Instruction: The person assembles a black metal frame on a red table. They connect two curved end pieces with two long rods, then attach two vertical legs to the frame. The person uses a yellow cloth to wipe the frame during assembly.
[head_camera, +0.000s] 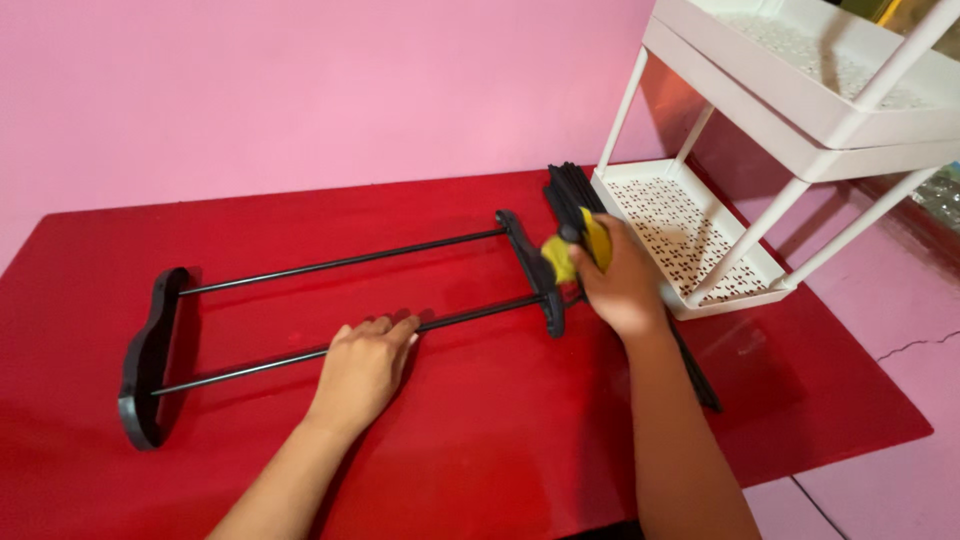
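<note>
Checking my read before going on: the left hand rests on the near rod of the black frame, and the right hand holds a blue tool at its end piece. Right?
Not quite: the tool in the right hand is yellow, not blue, as the head view shows. The left hand does rest on the near rod of the black frame.

The right hand (622, 285) covers most of a yellow tool (572, 252), so its shape and working end cannot be told. The hand and forearm also hide the middle of a bundle of black rods (570, 190) lying behind a black frame (340, 310). The left hand (362, 368) covers a short stretch of the frame's near bar. A white shelf rack (800, 110) is cut off by the top and right edges. The red desk (480, 430) runs off the left and bottom edges. Both forearms leave the picture at the bottom.
</note>
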